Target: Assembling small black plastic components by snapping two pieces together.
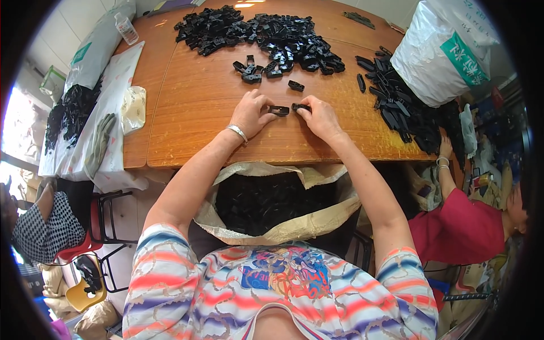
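- The left hand (pixel 251 113) rests on the table (pixel 198 107), and its fingers pinch a small black frame (pixel 279 110).
- The right hand (pixel 321 118) is just beside it, fingers closed on a second black piece (pixel 298 106).
- The two pieces sit close together between the hands, low on the wood (I cannot tell if they touch).
- One loose clip (pixel 296 85) lies a little past the hands.
- A few more clips (pixel 252 71) lie farther up.
- A big pile (pixel 260 31) of the same black parts covers the far end of the table.
- Another heap (pixel 396 105) of longer black parts lies on the right, next to a white bag (pixel 439 48).
- An open sack (pixel 272 204) full of black parts sits under the table edge, near the person's lap.
- A silver bracelet (pixel 237 132) is on the left wrist.
- On the left lie a grey glove (pixel 99 141) and a small bottle (pixel 126 28).
- Another person in a red top (pixel 462 229) sits at the right, one hand by the heap.
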`<state>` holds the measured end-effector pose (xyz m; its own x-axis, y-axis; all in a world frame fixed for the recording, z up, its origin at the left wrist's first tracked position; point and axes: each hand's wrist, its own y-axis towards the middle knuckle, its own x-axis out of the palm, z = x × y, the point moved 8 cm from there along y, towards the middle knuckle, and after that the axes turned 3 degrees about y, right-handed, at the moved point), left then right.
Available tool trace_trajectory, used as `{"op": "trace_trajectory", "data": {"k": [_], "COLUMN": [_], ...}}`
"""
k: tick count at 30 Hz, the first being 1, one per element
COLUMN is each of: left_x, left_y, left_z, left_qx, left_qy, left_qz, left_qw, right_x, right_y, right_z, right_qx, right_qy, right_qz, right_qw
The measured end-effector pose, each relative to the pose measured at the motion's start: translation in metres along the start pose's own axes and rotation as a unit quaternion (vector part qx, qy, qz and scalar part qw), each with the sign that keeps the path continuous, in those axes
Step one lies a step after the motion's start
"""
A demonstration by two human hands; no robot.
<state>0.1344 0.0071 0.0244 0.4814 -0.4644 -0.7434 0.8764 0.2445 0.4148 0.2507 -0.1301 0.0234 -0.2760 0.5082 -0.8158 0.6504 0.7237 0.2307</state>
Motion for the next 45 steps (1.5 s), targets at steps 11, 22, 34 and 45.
{"op": "trace_trajectory", "data": {"k": [11, 22, 34, 45], "left_x": [0.002, 0.012, -0.034, -0.021], "left_y": [-0.001, 0.013, 0.040, 0.032], "left_z": [-0.007, -0.022, -0.030, -0.024], "left_qx": [-0.009, -0.100, -0.049, -0.042], "left_qy": [-0.017, -0.066, 0.149, 0.156], "left_qz": [0.007, -0.058, 0.140, 0.047], "left_qw": [1.000, 0.991, 0.978, 0.986], "right_x": [0.017, 0.018, -0.010, -0.025], "right_y": [-0.003, -0.006, -0.102, -0.065], "right_z": [-0.041, -0.057, -0.107, -0.085], "right_qx": [-0.082, -0.150, -0.189, -0.171], "right_qy": [0.093, -0.009, 0.099, 0.150], "right_qz": [0.040, 0.021, -0.089, -0.040], "right_qw": [0.991, 0.988, 0.973, 0.973]}}
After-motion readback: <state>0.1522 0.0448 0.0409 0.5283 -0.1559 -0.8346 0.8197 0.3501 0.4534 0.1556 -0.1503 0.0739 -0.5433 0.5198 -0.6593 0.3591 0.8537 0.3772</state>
